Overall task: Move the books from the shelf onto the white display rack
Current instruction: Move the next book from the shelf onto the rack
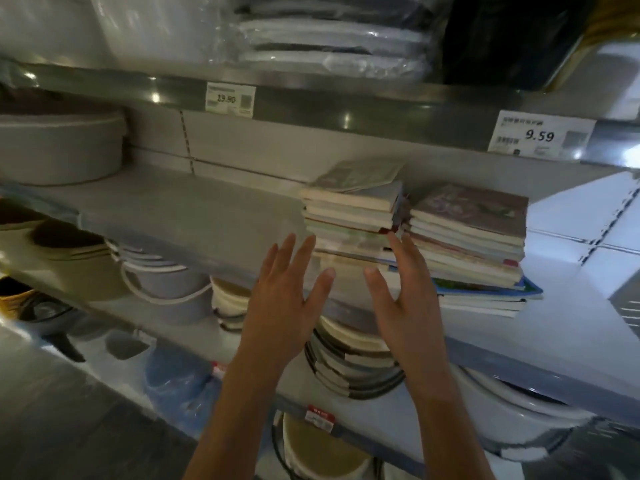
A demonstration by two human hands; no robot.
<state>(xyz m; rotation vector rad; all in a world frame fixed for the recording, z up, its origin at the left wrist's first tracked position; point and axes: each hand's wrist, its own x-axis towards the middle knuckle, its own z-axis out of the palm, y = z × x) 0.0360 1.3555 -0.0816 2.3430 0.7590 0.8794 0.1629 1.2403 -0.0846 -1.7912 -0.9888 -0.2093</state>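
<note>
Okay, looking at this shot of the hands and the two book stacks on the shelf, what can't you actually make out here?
Head view only:
- White display rack: not in the frame.
- Left stack of books: its lower front is covered by the left hand and right hand, so contact is unclear.
- Right stack of books: cover titles lost to motion blur.
- Left price tag: print too blurred to read surely.
- Shelf: both ends cut off by the frame edges.

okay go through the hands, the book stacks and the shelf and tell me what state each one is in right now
Left hand: open, fingers spread, holding nothing.
Right hand: open, fingers spread, holding nothing.
Left book stack: on the shelf, untidy, top book askew.
Right book stack: on the shelf, lying flat, beside the left one.
Shelf: still loaded with both stacks.
</note>
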